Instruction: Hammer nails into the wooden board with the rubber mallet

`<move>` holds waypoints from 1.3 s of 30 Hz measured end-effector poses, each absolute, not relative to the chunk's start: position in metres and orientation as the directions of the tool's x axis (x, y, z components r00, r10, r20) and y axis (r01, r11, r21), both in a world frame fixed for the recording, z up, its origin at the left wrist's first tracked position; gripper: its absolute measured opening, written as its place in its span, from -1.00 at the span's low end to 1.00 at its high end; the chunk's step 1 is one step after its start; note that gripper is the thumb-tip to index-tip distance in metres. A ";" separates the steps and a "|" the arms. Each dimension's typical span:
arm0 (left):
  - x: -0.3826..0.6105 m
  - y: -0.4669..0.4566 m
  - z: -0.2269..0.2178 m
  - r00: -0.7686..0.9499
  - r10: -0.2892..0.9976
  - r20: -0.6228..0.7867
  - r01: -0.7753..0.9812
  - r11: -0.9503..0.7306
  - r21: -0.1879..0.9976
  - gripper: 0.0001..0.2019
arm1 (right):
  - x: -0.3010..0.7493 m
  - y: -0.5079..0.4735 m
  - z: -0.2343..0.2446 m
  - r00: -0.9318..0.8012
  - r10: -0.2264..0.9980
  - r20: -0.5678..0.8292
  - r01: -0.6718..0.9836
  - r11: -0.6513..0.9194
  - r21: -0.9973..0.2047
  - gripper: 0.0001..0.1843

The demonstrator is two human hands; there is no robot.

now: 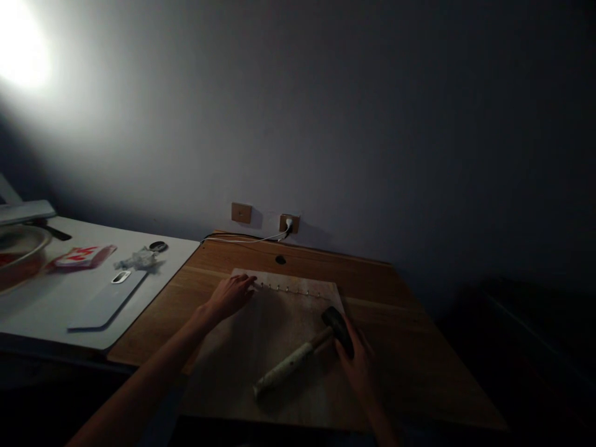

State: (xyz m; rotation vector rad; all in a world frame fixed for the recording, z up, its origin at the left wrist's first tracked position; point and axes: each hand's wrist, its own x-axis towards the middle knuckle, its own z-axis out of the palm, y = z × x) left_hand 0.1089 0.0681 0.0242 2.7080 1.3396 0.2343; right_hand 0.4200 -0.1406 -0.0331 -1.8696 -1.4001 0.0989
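Observation:
A pale wooden board [261,354] lies on a brown wooden desk [400,335]. A row of several small nails [288,288] stands along the board's far edge. My left hand [231,294] rests on the board's far left part, fingers curled, with the fingertips at the left end of the nail row. A hammer [302,354] with a dark head and a light worn handle lies across the board. My right hand [356,363] is on the hammer's head at the board's right edge, fingers closed around it.
A white table [46,304] adjoins on the left, carrying a phone [107,299], a red packet [81,256], a crumpled wrapper [137,259] and a bowl [21,251]. Wall sockets [288,222] with a white cable sit behind the desk. The room's right side is dark.

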 end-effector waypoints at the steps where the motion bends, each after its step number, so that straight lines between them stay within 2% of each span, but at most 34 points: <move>1: 0.109 0.070 0.023 0.593 0.800 0.089 0.783 -0.599 0.169 -0.60 | 0.421 -0.140 -0.033 0.382 0.849 0.365 0.774 -0.078 -0.628 -0.43; 13: 0.113 0.084 0.023 0.618 0.778 0.113 0.757 -0.628 0.181 -0.78 | 0.438 -0.140 -0.033 0.323 0.891 0.318 0.773 -0.055 -0.632 -0.41; 16: 0.114 0.088 0.022 0.613 0.781 0.118 0.742 -0.621 0.252 -0.81 | 0.451 -0.129 -0.026 0.351 0.883 0.310 0.774 -0.088 -0.627 -0.38; 20: 0.116 0.091 0.021 0.593 0.793 0.136 0.717 -0.598 0.359 -0.80 | 0.460 -0.095 -0.002 0.341 0.901 0.268 0.777 -0.109 -0.620 -0.50; 22: 0.115 0.093 0.023 0.577 0.803 0.151 0.704 -0.583 0.405 -0.82 | 0.459 -0.071 0.012 0.288 0.933 0.217 0.822 -0.124 -0.557 -0.60; 26: 0.114 0.101 0.029 0.488 0.840 0.235 0.657 -0.531 0.534 -0.89 | 0.446 -0.026 0.035 0.202 0.975 0.096 0.926 -0.157 -0.344 -0.74; 29: 0.116 0.111 0.029 0.363 0.878 0.312 0.552 -0.472 0.687 -0.84 | 0.433 -0.006 0.040 0.214 0.977 0.004 0.958 -0.209 -0.199 -0.73; 31: 0.120 0.116 0.023 0.303 0.898 0.318 0.448 -0.429 0.784 -0.77 | 0.426 0.001 0.038 0.224 0.974 -0.025 0.962 -0.225 -0.157 -0.77; 34: 0.127 0.117 0.008 0.302 0.912 0.279 0.358 -0.379 0.853 -0.69 | 0.420 0.006 0.033 0.229 0.973 -0.021 0.958 -0.229 -0.173 -0.89; 37: 0.129 0.115 -0.007 0.332 0.914 0.233 0.358 -0.351 0.865 -0.67 | 0.421 0.006 0.032 0.203 0.979 0.011 0.953 -0.195 -0.230 -0.90; 39: 0.126 0.114 -0.012 0.358 0.911 0.206 0.389 -0.347 0.854 -0.67 | 0.426 0.004 0.032 0.195 0.979 0.062 0.922 -0.161 -0.353 -0.89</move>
